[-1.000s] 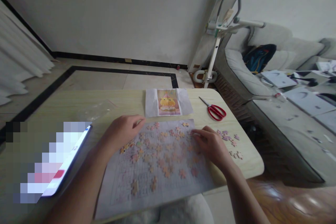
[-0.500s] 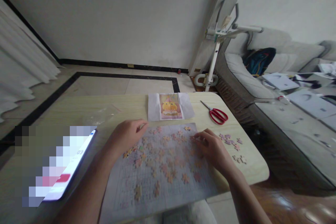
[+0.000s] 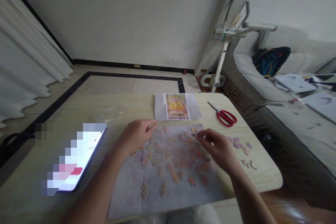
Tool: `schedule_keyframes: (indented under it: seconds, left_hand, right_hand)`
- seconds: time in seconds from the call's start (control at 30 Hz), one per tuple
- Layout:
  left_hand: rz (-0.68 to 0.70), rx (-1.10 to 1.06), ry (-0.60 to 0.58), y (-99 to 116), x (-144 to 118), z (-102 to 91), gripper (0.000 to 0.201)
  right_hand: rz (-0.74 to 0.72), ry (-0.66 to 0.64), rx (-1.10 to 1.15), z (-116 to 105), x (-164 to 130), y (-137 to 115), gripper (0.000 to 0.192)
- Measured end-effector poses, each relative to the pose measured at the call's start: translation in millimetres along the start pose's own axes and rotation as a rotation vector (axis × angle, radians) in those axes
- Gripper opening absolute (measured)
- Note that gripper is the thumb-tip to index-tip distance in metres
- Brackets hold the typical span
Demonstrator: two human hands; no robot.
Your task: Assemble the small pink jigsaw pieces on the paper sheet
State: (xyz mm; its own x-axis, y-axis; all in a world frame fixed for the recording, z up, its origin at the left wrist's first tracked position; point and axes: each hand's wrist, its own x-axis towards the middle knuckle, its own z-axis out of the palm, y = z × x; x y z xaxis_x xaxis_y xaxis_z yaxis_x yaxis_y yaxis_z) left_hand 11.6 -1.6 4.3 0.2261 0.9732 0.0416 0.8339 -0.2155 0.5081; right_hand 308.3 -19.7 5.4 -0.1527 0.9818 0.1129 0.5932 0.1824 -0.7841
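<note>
Since the earlier frames the view has swung leftward and tipped up slightly, so table contents sit further right and lower; both hands have kept their places on the sheet, the right hand's fingers lifting a little toward the far edge.

Left hand (image 3: pixel 136 135) lies palm down on the upper left part of the gridded sheet (image 3: pixel 168 189), fingers loosely together and reaching to its far edge; whether anything sits under the fingertips cannot be told. Right hand (image 3: pixel 219 148) rests on the sheet's right side, fingers narrowly curled around the far-edge pieces; a pinched piece cannot be confirmed through blur.

Loose puzzle pieces (image 3: pixel 173 168) lie scattered over the sheet, orange and pink, outlines soft; those under both palms are hidden. A smaller group of purple pieces (image 3: pixel 240 142) lies on the bare table (image 3: pixel 78 106), just right of the sheet.

Reference picture (image 3: pixel 177 106) sits beyond the sheet, touching or nearly touching its far edge. Red scissors (image 3: pixel 224 116) lie to its right. A phone (image 3: pixel 78 162) at left is pixelated, screen unreadable. The sheet's near edge is cut off by the frame.
</note>
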Motion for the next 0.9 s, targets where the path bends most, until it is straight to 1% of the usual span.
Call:
schedule_keyframes:
  seconds: [0.1, 0.2, 0.33, 0.47, 0.53, 0.63, 0.77, 0.83, 0.9]
  left_hand:
    - [-0.006, -0.057, 0.045, -1.2, -0.2, 3.4, 0.034]
    - [0.047, -0.192, 0.107, 5.2, -1.4, 6.6, 0.031]
    - [0.148, -0.407, 0.132, 21.5, -4.0, 11.5, 0.029]
    - [0.17, -0.476, 0.103, 29.4, -5.1, 16.6, 0.029]
    - [0.162, -0.443, 0.093, 28.7, -5.0, 17.6, 0.029]
    - [0.15, -0.329, 0.112, 25.2, -4.2, 16.6, 0.028]
    - [0.149, -0.229, 0.167, 19.0, -2.2, 14.4, 0.027]
    - [0.148, -0.205, 0.183, 15.7, -1.2, 14.9, 0.028]
    - [0.141, -0.188, 0.19, 12.7, -0.5, 16.1, 0.029]
  right_hand:
    - [0.048, -0.08, 0.207, 9.6, 14.0, -15.5, 0.021]
    - [0.064, -0.141, 0.356, 19.7, 24.9, -28.8, 0.019]
    - [0.094, -0.177, 0.437, 30.8, 30.7, -39.7, 0.019]
    - [0.085, -0.201, 0.455, 34.2, 32.9, -40.9, 0.019]
    - [0.053, -0.209, 0.416, 28.3, 34.3, -35.4, 0.02]
    - [0.011, -0.188, 0.221, 8.8, 34.5, -18.4, 0.023]
    - [0.058, -0.14, -0.018, -17.9, 27.6, 7.9, 0.022]
    - [0.077, -0.138, -0.088, -22.4, 22.4, 15.8, 0.02]
    - [0.081, -0.151, -0.148, -21.3, 18.3, 19.1, 0.019]
